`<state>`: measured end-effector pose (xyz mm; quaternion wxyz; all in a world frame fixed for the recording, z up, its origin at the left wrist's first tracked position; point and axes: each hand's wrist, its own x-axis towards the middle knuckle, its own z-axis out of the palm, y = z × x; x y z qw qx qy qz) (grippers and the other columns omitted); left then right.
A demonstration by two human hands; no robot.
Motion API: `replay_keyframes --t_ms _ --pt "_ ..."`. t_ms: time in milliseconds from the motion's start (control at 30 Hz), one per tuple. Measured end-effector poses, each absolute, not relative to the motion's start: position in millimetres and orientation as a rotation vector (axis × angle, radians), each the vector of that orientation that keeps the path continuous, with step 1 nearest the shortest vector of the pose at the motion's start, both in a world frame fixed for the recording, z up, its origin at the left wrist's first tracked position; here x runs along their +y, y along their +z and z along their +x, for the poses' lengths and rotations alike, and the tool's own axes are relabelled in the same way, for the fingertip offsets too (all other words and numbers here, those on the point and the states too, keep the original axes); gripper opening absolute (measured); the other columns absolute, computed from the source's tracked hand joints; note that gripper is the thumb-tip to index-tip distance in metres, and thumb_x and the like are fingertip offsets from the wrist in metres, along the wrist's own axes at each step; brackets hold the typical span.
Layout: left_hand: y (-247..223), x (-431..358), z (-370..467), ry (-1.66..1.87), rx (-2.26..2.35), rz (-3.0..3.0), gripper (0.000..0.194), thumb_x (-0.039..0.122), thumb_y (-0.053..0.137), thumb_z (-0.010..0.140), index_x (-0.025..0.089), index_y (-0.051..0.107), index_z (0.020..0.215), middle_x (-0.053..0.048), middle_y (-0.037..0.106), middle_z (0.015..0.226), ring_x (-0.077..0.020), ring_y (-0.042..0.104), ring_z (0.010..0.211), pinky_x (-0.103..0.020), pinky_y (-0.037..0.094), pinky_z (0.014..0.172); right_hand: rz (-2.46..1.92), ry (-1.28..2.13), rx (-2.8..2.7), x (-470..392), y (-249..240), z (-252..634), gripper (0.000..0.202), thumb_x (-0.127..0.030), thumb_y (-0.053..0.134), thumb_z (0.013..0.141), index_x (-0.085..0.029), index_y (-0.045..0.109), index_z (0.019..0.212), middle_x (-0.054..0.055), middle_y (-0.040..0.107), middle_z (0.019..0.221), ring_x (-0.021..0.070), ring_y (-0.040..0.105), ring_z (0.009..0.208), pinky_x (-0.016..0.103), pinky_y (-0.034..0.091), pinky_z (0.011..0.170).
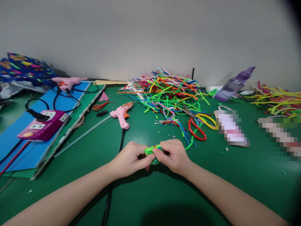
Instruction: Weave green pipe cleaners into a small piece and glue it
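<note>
A small bright green piece [153,150] with red and blue spots is pinched between both hands above the green table [131,194]. My left hand [131,159] grips its left side, the thumb lying along the front. From the right, my right hand [175,155] holds it with the thumb pressed on its face. The fingers hide part of the piece. Beyond my left hand lies a pink glue gun [121,115] with a long clear glue stick. Scissors with red and yellow handles [196,122] rest half open beyond my right hand.
Colourful fuzzy stems [169,91] are heaped near the wall, with more stems [279,99] at right. A purple bottle [232,84] and a phone [231,128] lie at right. On the left are a purple power strip [44,125], blue board [14,135] and second glue gun [68,83].
</note>
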<state>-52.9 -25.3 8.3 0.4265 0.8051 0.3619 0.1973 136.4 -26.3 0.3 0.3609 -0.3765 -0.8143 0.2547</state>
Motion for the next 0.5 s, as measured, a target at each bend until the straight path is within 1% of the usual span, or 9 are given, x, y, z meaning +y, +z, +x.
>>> replay_keyframes --t_ms 100,233,333,500 --pt "8.9 -25.6 -53.6 0.487 0.891 2.044 0.042 0.034 0.041 0.091 0.015 0.061 0.059 -0.001 0.063 0.053 -0.0085 0.054 0.049 -0.018 0.037 0.052 -0.970 0.597 -2.109 -26.4 -0.8 136.2 0.044 -0.036 0.047 0.089 -0.020 0.028 0.053 -0.005 0.026 0.050 0.0088 0.026 0.047 0.027 0.019 0.049" --pt "10.0 -25.9 -54.6 0.473 0.901 1.986 0.041 0.037 0.038 0.092 0.015 0.062 0.067 -0.001 0.065 0.060 -0.0091 0.054 0.052 -0.018 0.037 0.054 -0.960 0.569 -2.108 -27.1 -1.5 137.1 0.042 -0.035 0.046 0.089 -0.020 0.027 0.055 -0.005 0.024 0.051 0.0089 0.026 0.047 0.027 0.019 0.050" --pt "11.6 -26.2 -54.9 0.518 0.840 1.954 0.044 0.039 0.032 0.093 0.014 0.061 0.071 -0.002 0.065 0.063 -0.0102 0.054 0.055 -0.020 0.038 0.056 -1.013 0.644 -2.057 -28.2 -0.4 137.3 0.039 -0.034 0.043 0.091 -0.020 0.029 0.058 -0.005 0.027 0.053 0.0087 0.029 0.048 0.026 0.021 0.050" --pt "13.4 -28.2 -51.7 0.453 0.833 1.941 0.040 0.038 0.038 0.092 0.015 0.057 0.065 -0.002 0.063 0.056 -0.0104 0.056 0.053 -0.019 0.040 0.057 -1.073 0.823 -1.988 -29.3 0.4 136.4 0.037 -0.038 0.041 0.092 -0.021 0.031 0.061 -0.006 0.029 0.053 0.0088 0.030 0.048 0.025 0.023 0.050"
